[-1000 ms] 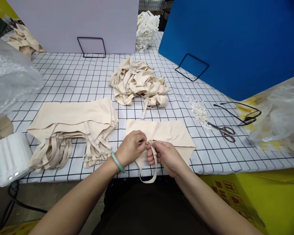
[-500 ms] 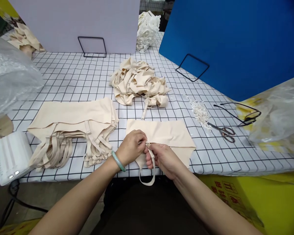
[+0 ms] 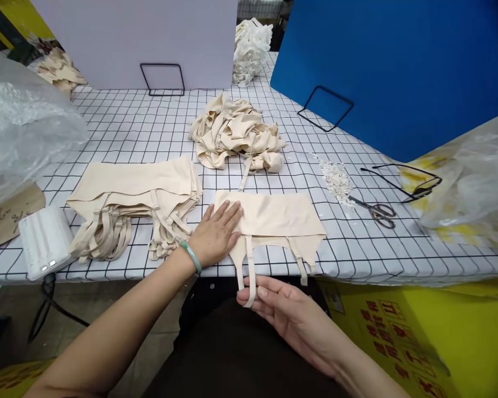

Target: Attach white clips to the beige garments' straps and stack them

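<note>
Left hand (image 3: pixel 216 235) lies flat and open, palm down, on the left end of a tan top (image 3: pixel 278 215). It presses on the cloth and grips nothing. A green ring (image 3: pixel 191 257) is on that wrist. Right hand (image 3: pixel 284 309) is half open, palm turned up, just past the front edge of the worktop (image 3: pixel 141 127). A strap (image 3: pixel 251 265) of the top loops over its fingers, with the thumb just beside it.

The top lies spread out at the middle of the front edge. Its other strap (image 3: pixel 301 265) hangs down near its right end. To the left, by the front edge, is a neat stack (image 3: pixel 136 179) of tan tops with many straps hanging toward the edge. A white box (image 3: pixel 45 243) with a black cord (image 3: pixel 47 298) sits near the front left corner, next to a brown card (image 3: pixel 14 218) and a clear bag (image 3: pixel 29 132).

Farther from the front edge, behind the top, is a messy tan heap (image 3: pixel 236 135). Toward the right end are small white bits (image 3: pixel 336 182), scissors (image 3: pixel 382 214) and black glasses (image 3: pixel 423 190). A blue board (image 3: pixel 394 72) stands at the back right.
</note>
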`<state>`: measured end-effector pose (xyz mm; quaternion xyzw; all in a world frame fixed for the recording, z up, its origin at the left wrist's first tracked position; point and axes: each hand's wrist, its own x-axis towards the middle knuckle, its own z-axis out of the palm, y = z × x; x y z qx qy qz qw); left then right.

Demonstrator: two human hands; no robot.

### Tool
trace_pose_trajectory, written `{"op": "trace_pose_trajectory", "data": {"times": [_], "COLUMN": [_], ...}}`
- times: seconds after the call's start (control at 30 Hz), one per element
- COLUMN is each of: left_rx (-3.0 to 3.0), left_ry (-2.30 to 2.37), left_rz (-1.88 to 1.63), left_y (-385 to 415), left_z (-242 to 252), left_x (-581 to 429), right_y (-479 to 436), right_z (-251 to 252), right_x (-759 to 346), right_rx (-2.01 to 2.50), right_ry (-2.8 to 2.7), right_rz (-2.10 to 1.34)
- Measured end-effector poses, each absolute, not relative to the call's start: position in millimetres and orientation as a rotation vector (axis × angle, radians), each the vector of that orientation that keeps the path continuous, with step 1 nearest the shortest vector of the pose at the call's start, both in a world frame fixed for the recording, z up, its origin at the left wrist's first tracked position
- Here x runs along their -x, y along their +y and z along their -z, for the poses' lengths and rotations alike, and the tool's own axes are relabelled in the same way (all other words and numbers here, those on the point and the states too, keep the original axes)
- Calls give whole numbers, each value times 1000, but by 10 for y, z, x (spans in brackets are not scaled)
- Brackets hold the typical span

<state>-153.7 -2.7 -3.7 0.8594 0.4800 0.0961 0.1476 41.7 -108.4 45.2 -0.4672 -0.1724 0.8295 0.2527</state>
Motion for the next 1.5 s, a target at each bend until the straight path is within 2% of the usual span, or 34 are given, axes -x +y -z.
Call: {"op": "trace_pose_trajectory", "data": {"times": [0.13,0.3,0.4,0.47,0.53,0.67,0.83,1.2,1.37,1.5], "left_rx": [-2462,-2307,-2128,-2037,-1980,-1907,-1821,-1583,-1402,-1312], "left_ry": [1366,1685,1956,1986,1979,1953,1888,1874,1727,1589], "left_rz": [-289,-695,-411,-110,75,163,109,-290,-574,-644], "left_y": [-16,243,435,533,604,687,677,665,509,518], "left_z": [34,-160,-343,-447,-517,-579,-624,-437,-331,-319], "left_x": [1586,1750,1722,1656,1594,1569,1661,1659,1725,1743], "right_y": [-1169,-774,-201,201,529,885,981,1000,871,861], "right_z": [-432,-440,-417,-374,-313,-217,-219,-147,-102,-58], "right_x": [-472,-976,-1332,-1471,-1533,-1570,-1614,-1643,-1591,-1556], "right_rx": [1267,1717,1949,2049,2112,2229,2256,2123,2032,1950], "right_ry": [-501,-1195,-1490,-1699,-1804,-1849,-1870,-1866,-1861,-1801], "right_rz": [-2211,-1544,-1122,-747,-566,-626,-740,-856,-821,-773]}}
